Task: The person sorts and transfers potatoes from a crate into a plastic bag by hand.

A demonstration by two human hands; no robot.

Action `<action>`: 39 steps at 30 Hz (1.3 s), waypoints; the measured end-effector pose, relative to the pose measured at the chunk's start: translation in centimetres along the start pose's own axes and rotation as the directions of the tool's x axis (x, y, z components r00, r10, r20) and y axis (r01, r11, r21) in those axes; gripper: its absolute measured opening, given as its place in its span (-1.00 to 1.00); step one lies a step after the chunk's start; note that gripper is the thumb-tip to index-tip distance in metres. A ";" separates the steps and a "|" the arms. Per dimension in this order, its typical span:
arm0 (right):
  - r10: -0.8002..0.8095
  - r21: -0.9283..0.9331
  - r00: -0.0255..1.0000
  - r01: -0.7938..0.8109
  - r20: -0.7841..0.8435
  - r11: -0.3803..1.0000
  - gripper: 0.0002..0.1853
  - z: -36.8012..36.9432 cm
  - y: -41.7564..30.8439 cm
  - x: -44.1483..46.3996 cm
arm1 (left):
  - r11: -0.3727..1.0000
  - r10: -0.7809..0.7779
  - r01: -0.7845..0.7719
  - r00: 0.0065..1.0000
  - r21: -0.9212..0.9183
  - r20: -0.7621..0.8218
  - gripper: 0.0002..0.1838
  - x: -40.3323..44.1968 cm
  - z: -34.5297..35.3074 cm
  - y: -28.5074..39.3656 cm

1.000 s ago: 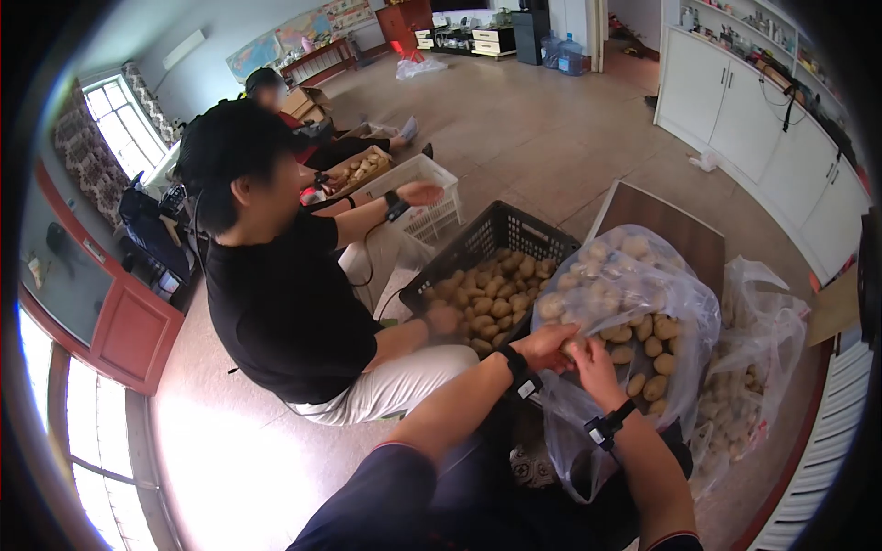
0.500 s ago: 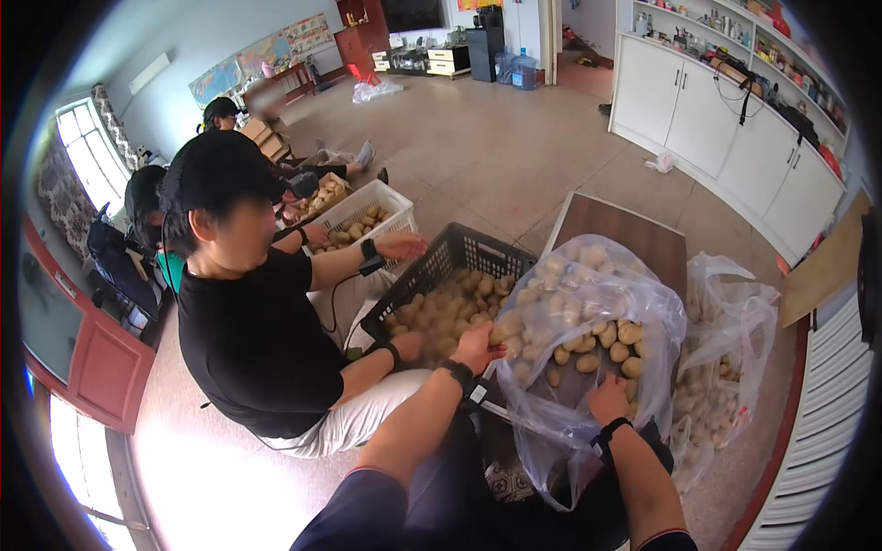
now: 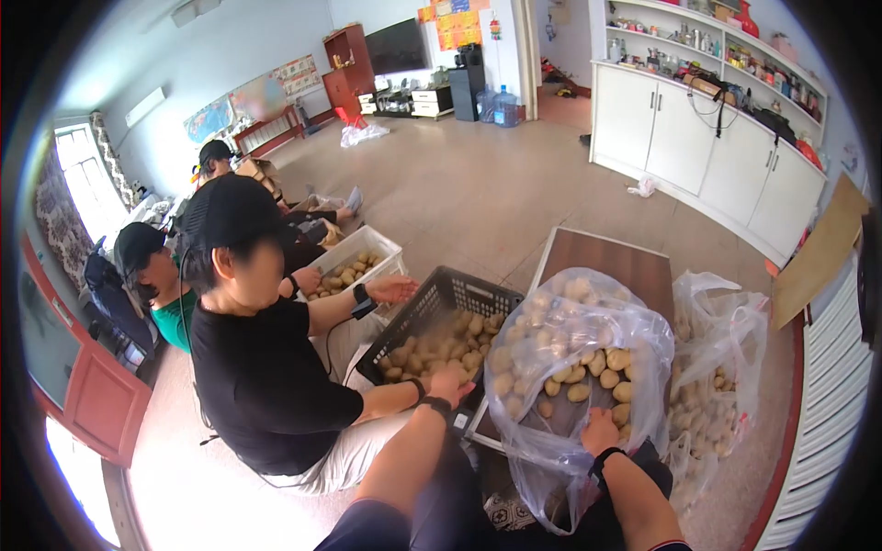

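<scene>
My left hand (image 3: 449, 385) is over the near edge of a black plastic crate (image 3: 378, 347), close to a co-worker's forearm. Its fingers are blurred, so what they hold, if anything, is unclear. Many potatoes (image 3: 473, 323) lie in that crate. My right hand (image 3: 601, 432) reaches into the mouth of a large clear plastic bag (image 3: 654, 344), beside loose potatoes (image 3: 621, 393). The fingers of this hand are curled, and whatever is inside them is hidden. The bag lies on its side on a low brown board (image 3: 634, 255).
A co-worker in black (image 3: 266, 367) sits at the left, both arms at the crate. Beyond it stands a white crate (image 3: 390, 260) of potatoes, with other people behind. Another clear bag (image 3: 721, 340) of potatoes is at the right, near a white radiator (image 3: 820, 432).
My left hand has moved from the bag's left edge leftward to the black crate. The right hand stays inside the bag's mouth. The camera view has shifted slightly.
</scene>
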State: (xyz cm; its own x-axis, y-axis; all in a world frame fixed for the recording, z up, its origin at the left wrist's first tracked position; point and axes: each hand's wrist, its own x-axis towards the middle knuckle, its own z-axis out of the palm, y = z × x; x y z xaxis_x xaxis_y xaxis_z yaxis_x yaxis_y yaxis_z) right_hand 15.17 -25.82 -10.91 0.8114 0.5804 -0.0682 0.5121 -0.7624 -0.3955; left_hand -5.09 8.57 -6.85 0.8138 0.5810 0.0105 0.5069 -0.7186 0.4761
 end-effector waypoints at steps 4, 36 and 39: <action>-0.014 0.122 0.993 0.028 -0.121 0.992 -0.57 0.9 0.4 0.1 | 0.972 0.117 -0.112 0.993 0.207 -0.015 -0.41 -1.0 -1.2 -0.3; -0.063 0.925 0.961 -0.240 0.269 0.294 -0.52 -11.2 -12.2 -0.1 | -0.001 -0.293 0.475 0.841 -0.880 0.454 -0.59 1.4 1.3 5.3; -0.204 0.838 0.939 -0.133 0.278 0.529 -0.50 -9.8 -14.9 -1.5 | 0.076 -0.046 0.609 0.793 -0.789 0.608 -0.60 -0.3 -2.2 10.9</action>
State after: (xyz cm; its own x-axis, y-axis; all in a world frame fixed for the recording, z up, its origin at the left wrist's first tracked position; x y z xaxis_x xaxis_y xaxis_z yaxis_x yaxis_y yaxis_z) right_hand 9.12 -18.11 4.07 0.5791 0.7798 -0.2377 -0.0727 -0.2410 -0.9678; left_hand -0.47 1.40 0.25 0.7946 0.2615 -0.5479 0.3101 0.6011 0.7366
